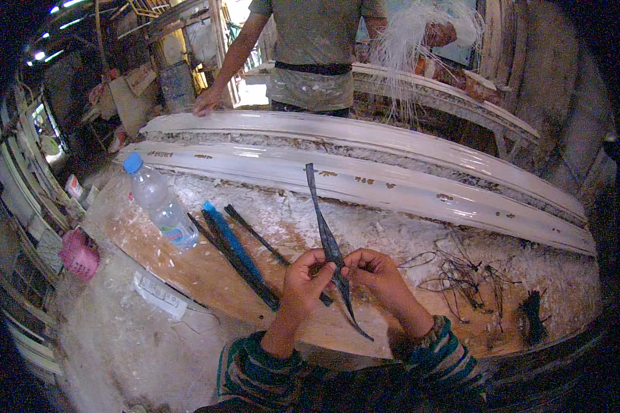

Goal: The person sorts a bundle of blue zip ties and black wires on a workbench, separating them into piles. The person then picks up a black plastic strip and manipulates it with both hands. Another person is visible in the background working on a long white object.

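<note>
Nearest the camera, two forearms in striped sleeves entered from the lower edge. The left hand (304,277) and the right hand (373,272) were both closed in a pinch grip on one dark strip (327,237), held above the near edge of the surface (193,268). The fingertips of the two hands met at about the strip's middle. From there it ran far and slightly left to a narrow upper end, and near and right to a pointed lower tip.

Handling judgement: the strip appeared thin, light and flexible, with a twist along its length. It would likely bend or spring if held by one end only. A two-point grip near the middle, as shown, appeared the most secure hold.

Count on the surface, near to far:
- Loose dark wire pieces (455,279) lay to the right, too tangled to count.
- One small dark bundle (532,315) lay at the far right.
- A set of dark rods (238,251) lay to the left, at least three, one with a blue part.
- One clear plastic bottle (160,203) with a blue cap lay on its side, further left.

Beyond these lay two long white moulded lengths (365,180), side by side. At the far side stood another person (317,51), one hand (207,102) resting on the far length.
</note>
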`<state>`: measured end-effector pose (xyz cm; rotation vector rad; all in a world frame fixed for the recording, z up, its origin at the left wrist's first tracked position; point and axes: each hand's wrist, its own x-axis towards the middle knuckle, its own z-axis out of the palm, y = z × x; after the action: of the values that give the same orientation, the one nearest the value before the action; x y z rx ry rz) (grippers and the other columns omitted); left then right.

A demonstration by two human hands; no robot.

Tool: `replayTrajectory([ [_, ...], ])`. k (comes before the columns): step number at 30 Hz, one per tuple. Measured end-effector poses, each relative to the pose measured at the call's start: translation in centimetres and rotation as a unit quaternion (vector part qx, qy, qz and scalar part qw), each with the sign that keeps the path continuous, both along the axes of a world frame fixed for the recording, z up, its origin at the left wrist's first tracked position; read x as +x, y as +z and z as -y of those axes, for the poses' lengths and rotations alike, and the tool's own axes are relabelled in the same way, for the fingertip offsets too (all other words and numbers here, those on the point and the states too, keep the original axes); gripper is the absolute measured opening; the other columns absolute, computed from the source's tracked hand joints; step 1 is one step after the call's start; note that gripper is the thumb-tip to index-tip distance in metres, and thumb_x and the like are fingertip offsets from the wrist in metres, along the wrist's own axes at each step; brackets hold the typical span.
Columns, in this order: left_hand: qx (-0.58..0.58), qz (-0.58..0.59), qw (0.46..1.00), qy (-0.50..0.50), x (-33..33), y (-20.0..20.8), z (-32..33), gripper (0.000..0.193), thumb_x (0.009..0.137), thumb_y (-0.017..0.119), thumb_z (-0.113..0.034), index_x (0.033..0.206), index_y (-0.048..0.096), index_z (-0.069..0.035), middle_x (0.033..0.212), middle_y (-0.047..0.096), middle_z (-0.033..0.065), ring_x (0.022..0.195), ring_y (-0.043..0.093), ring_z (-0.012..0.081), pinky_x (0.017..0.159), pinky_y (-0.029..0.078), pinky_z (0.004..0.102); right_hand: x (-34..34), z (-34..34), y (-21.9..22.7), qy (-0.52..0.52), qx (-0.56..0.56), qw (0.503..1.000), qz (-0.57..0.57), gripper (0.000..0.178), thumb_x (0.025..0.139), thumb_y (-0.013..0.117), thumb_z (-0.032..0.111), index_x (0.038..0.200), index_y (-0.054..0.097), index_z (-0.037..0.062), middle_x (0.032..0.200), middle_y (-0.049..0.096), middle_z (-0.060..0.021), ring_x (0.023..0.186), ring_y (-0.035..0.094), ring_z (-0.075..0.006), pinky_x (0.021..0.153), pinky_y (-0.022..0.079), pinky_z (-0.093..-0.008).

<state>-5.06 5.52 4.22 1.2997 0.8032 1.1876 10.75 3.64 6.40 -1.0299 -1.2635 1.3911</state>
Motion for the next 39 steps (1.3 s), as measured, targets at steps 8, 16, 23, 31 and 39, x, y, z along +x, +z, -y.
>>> replayTrajectory([
  [8,-0.005,0.012,1.0,-0.002,0.1,0.3,0.3,0.015,0.084,0.053,-0.007,0.098,0.053,0.0,0.085,0.059,0.0033,0.069,0.056,0.0088,0.058,0.048,0.0217,0.1,-0.2,-0.4,-0.009,-0.027,1.0,-0.003,0.0,0.077,0.057,0.005,0.077,0.057,0.0051,0.07,0.056,0.0002,0.063,0.05,-0.0077,0.059,0.039,-0.0211],
  [16,-0.019,0.006,1.0,-0.003,0.2,-0.1,0.2,0.018,0.083,0.053,-0.003,0.101,0.051,-0.001,0.086,0.057,0.0018,0.073,0.055,0.0089,0.059,0.048,0.0217,0.1,-0.3,-0.8,-0.003,-0.001,0.999,-0.042,0.005,0.078,0.057,0.005,0.073,0.054,0.0059,0.068,0.054,-0.0005,0.061,0.049,-0.0082,0.058,0.039,-0.0219],
  [23,0.018,0.019,0.998,-0.053,0.2,-0.4,-0.2,0.042,0.074,0.058,0.004,0.113,0.043,-0.001,0.1,0.054,0.0044,0.089,0.053,0.0124,0.079,0.044,0.027,0.3,-0.4,-0.9,-0.018,0.016,1.0,-0.018,0.008,0.08,0.059,0.008,0.075,0.053,0.0062,0.069,0.055,0.0007,0.062,0.049,-0.0074,0.058,0.04,-0.0216],
  [31,0.017,-0.002,1.0,-0.018,0.5,-0.5,-0.2,0.037,0.075,0.058,0.004,0.109,0.046,-0.001,0.095,0.056,0.0042,0.085,0.054,0.0117,0.076,0.043,0.0245,0.2,-0.7,-1.5,-0.032,0.026,0.998,0.056,0.01,0.083,0.059,0.013,0.078,0.053,0.0057,0.072,0.055,0.0021,0.068,0.049,-0.0056,0.061,0.04,-0.0199],
  [39,-0.011,0.001,1.0,-0.027,0.0,-0.8,-0.8,0.02,0.077,0.061,-0.004,0.096,0.052,-0.004,0.076,0.057,0.0018,0.062,0.053,0.0095,0.051,0.042,0.0212,0.6,-0.9,-1.4,-0.041,0.071,0.995,0.057,0.008,0.082,0.059,0.01,0.081,0.054,0.0035,0.074,0.057,0.0009,0.071,0.052,-0.0069,0.066,0.042,-0.0214],
])
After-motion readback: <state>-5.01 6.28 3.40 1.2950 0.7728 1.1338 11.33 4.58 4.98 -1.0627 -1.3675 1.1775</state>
